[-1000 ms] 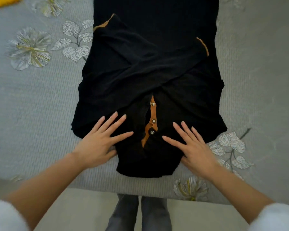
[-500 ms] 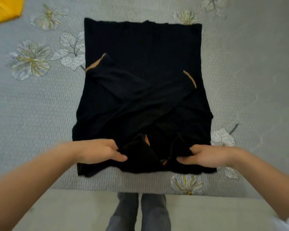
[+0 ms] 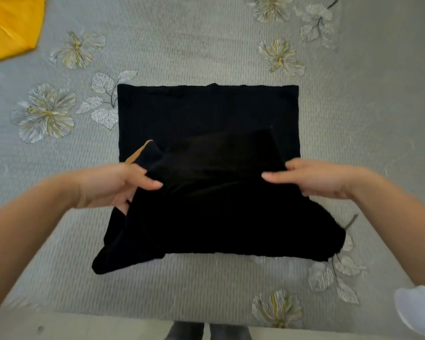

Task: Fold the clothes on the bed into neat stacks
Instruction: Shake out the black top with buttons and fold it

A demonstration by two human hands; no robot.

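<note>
No legible text or markings.

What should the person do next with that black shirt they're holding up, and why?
Probably fold the black shirt onward: lay its lifted near half flush with its far edge. The left hand and right hand pinch that half raised off the bed, only partway over.

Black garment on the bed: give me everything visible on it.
The black garment is soft, dark fabric with a tan trim strip showing just beyond the left hand. Its far half lies flat and square on the grey floral bedspread. The near part is raised in a slack fold, one corner drooping at lower left. The left hand and right hand each grip a side of that fold.
</note>
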